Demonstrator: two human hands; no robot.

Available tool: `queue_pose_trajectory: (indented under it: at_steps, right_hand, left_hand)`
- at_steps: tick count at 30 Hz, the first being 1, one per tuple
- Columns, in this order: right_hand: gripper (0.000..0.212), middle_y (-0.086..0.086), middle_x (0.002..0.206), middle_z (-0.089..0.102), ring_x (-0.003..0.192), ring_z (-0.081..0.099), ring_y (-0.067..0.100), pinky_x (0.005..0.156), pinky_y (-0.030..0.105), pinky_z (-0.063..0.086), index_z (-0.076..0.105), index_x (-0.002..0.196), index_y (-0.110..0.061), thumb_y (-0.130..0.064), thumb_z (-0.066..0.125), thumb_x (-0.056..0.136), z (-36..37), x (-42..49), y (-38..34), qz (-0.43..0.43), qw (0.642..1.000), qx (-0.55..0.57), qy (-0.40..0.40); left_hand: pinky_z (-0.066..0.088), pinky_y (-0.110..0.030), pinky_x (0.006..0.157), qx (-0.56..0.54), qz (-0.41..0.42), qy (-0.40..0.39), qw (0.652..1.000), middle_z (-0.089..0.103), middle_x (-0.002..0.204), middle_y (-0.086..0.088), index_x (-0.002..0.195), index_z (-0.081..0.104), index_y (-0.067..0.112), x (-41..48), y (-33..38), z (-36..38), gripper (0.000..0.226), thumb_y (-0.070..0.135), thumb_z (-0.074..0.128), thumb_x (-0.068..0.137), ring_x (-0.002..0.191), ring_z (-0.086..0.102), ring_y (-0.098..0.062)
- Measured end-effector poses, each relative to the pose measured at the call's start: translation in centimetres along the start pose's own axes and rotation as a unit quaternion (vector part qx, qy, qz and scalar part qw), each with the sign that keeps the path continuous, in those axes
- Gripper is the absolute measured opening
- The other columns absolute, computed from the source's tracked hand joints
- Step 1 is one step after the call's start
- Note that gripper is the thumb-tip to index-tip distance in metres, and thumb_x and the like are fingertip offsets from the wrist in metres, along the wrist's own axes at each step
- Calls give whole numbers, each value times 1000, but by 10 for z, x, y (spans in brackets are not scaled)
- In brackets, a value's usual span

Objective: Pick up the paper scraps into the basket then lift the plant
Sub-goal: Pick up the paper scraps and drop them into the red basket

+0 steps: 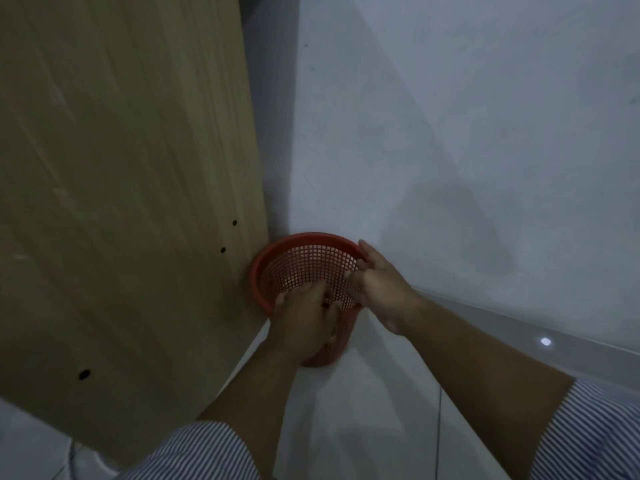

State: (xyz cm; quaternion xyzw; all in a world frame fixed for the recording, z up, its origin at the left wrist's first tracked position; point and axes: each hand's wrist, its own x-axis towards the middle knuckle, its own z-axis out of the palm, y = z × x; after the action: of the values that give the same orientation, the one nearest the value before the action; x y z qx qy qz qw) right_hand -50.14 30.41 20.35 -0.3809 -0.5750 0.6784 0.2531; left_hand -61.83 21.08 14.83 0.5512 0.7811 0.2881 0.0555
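Red mesh basket (304,265) between both hands, left fingers (304,299) and right fingers (363,268) curled on its rim.

A plain indoor room corner, likely a home: a pale painted wall (450,116), glossy white floor tiles (381,410), and a wood-grain furniture panel (121,168) with drilled holes

The basket (304,265) stands on the floor (363,410) in the corner, between the wooden panel (121,185) at its left and the wall (467,133) behind and at its right. The left hand (304,323) lies on its near rim, and the right hand (384,289) on its right rim.
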Motion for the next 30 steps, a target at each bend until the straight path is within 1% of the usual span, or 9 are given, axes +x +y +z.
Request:
queue_pose_trajectory:
  at_steps: [2,4,7,11,15,20,25,27,30]
  right_hand:
    - [51,-3,98,61,97,63,14,96,43,55,43,144,-20,-3,51,96,-9,-8,-8,-5,998,-2,65]
    - [34,8,103,63,94,66,23,89,48,59,54,129,-12,-10,54,95,-23,-19,-16,-9,990,-27,137]
    - [25,15,114,62,95,64,26,79,44,62,61,116,-9,-22,56,95,-54,-51,-34,-15,976,-66,209]
    - [24,13,113,64,102,64,30,74,38,59,64,106,-11,-31,54,96,-101,-117,-67,-16,957,-116,266]
    - [30,0,99,66,98,64,24,93,47,54,65,102,-16,-41,51,94,-153,-221,-86,-19,922,-191,336]
    - [35,-1,104,66,97,60,19,84,33,46,66,109,-16,-42,46,98,-209,-333,-79,-5,879,-238,414]
    - [32,0,92,66,93,61,22,82,34,46,66,93,-16,-41,46,96,-249,-420,-44,39,851,-231,470]
    - [37,5,112,68,107,61,26,91,34,45,66,110,-13,-41,46,96,-263,-450,-28,62,842,-240,480]
    - [51,7,142,55,129,51,25,105,32,38,53,138,-12,-43,46,97,-280,-500,1,92,831,-226,500]
  left_hand:
    - [48,-42,87,4,5,28,1000,67,91,8,90,60,26,4,10,-6,19,39,47,86,88,62,-15]
    - [48,-39,82,-17,14,47,999,66,89,6,85,59,26,8,25,-13,14,35,49,86,86,61,-17]
    - [49,-36,70,-92,23,32,995,65,78,6,78,59,23,14,63,-24,13,31,52,86,74,61,-17]
    - [43,-28,58,-140,62,-20,988,61,62,8,78,63,20,17,132,-34,14,30,56,87,62,58,-14]
    - [44,-25,62,-173,149,-113,967,70,78,3,81,66,23,-5,221,-46,14,29,57,89,68,61,-12]
    - [48,-23,66,-226,231,-153,934,70,85,6,90,68,20,-65,328,-52,18,34,57,90,77,64,-11]
    - [50,-25,71,-221,290,-233,901,70,88,8,95,67,21,-140,398,-12,17,35,59,90,81,65,-9]
    - [48,-24,69,-214,292,-252,898,69,89,8,97,66,21,-163,416,6,19,37,58,90,81,64,-9]
    - [45,-25,73,-193,298,-287,890,68,94,7,100,66,22,-199,438,40,21,39,59,90,86,62,-12]
